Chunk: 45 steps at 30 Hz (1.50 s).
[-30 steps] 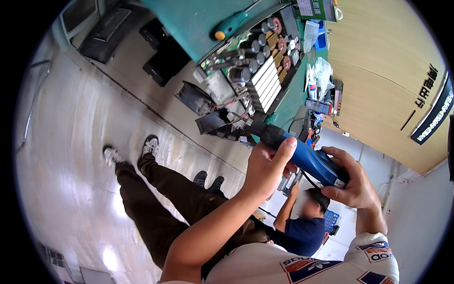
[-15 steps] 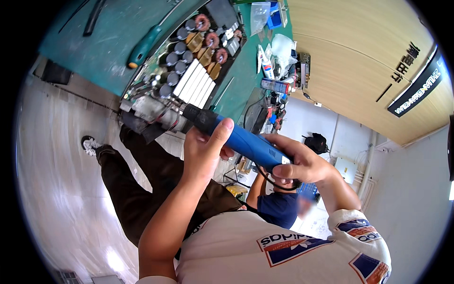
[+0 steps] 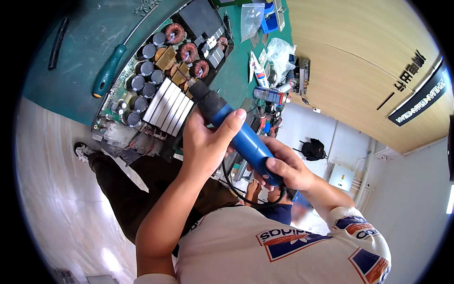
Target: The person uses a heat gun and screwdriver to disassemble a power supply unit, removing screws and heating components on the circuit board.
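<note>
Blue tool (image 3: 248, 146), in hands (image 3: 204, 139), nr PCB (image 3: 118, 90) edge

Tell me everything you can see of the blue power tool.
The blue power tool has a rounded, apparently plastic body, black collar, small metal tip and black cord at its rear. It slants in the picture, tip up-left by the circuit board; contact is unclear. The left hand grips it near the collar, the right hand its rear.

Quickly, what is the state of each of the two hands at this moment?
Left hand: closed, holding the blue tool near its black front.
Right hand: closed, holding the same tool at its rear end.
</note>
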### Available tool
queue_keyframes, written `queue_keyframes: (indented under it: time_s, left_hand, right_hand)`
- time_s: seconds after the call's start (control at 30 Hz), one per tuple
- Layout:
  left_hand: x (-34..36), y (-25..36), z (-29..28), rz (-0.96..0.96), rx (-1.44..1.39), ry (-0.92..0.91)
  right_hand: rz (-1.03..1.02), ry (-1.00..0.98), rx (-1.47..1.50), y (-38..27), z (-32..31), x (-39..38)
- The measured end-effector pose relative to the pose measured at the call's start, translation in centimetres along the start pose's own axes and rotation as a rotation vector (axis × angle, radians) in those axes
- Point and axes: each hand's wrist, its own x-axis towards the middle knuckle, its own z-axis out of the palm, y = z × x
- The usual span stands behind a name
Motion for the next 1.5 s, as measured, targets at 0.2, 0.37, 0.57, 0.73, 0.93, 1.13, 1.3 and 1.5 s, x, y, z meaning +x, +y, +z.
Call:
queue_keyframes:
  time_s: [0.2,0.37,0.57,0.73,0.93,1.13,1.3,1.5]
  left_hand:
    - [0.1,-1.5,0.5,0.035,-0.063,-0.008]
    - [-1.9,-3.3,0.0,0.043,-0.315,-0.122]
    - [-4.4,-5.5,-3.0,0.046,-0.452,-0.187]
    - [-5.1,-6.5,-4.7,0.069,-0.557,-0.226]
    - [-4.7,-6.8,-6.0,0.018,-0.576,-0.130]
    - [-4.5,-4.9,-6.7,0.008,-0.651,-0.051]
    - [-3.5,-4.9,-7.6,0.037,-0.685,-0.086]
    - [-3.1,-4.8,-8.2,0.001,-0.693,-0.083]
  right_hand:
    - [0.033,-0.009,-0.260,-1.1,-1.8,-1.3]
    - [0.169,-0.029,-0.553,-3.3,-1.7,-3.1]
    - [0.181,-0.132,-0.622,-4.5,0.2,-2.0]
    - [0.328,-0.013,-0.368,-4.5,2.5,-1.2]
    - [0.231,0.017,-0.853,-6.2,6.1,0.7]
    - [-0.053,-0.059,-1.306,-7.4,8.7,2.2]
    - [-0.097,-0.087,-1.372,-8.0,9.4,3.3]
    - [-0.098,-0.100,-1.385,-8.0,9.8,4.1]
